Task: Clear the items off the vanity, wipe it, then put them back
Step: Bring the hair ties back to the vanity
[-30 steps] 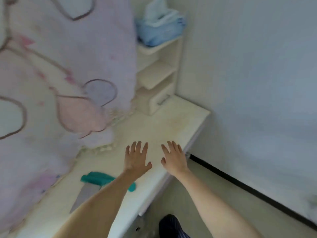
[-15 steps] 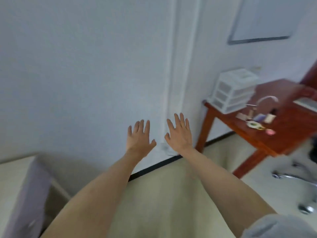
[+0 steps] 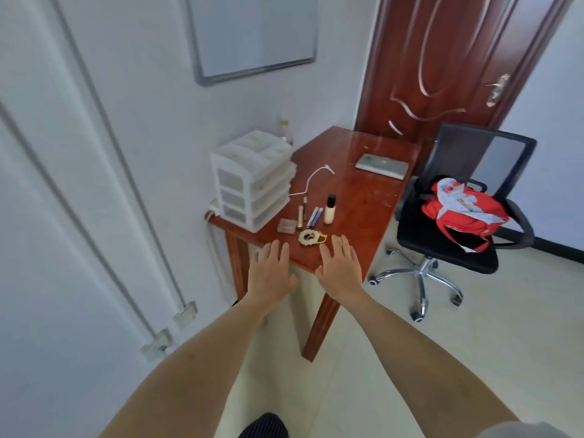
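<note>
Red-brown wooden table (image 3: 357, 197) with drawer organizer (image 3: 252, 175), bottle (image 3: 329, 210), tablet (image 3: 381, 165).

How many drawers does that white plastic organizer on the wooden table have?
3 drawers show in the white plastic organizer, stacked top, middle and bottom under an open tray top; none looks hidden.
</note>
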Demonstrator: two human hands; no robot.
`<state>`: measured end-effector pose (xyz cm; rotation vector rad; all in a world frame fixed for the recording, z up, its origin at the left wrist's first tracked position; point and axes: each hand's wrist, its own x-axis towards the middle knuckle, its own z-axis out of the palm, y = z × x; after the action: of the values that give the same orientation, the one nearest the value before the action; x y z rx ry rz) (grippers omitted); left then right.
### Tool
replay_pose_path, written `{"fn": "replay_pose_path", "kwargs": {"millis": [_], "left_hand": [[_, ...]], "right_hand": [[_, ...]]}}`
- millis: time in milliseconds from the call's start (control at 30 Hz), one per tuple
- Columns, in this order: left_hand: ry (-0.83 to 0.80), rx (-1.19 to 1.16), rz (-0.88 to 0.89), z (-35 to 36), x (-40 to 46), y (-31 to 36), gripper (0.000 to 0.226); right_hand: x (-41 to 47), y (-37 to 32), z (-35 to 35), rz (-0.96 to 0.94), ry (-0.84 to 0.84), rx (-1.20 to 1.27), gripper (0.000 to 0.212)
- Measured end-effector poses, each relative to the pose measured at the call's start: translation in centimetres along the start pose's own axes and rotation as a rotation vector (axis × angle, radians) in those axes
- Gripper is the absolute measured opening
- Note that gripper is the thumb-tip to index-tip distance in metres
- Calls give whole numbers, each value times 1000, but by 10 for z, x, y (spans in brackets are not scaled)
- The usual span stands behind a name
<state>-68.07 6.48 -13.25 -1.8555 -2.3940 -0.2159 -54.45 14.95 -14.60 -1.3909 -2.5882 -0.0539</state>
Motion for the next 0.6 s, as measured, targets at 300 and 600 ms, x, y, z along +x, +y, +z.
{"fn": "replay_pose_path", "kwargs": {"millis": [300,600], "left_hand": [[-169,-49,170,70,143,13,54],[-260,-81,70,138,209,30,58]], "right_hand": [[80,59,70,222,-231,76,52],[154,90,122,61,-307,113,50]]}}
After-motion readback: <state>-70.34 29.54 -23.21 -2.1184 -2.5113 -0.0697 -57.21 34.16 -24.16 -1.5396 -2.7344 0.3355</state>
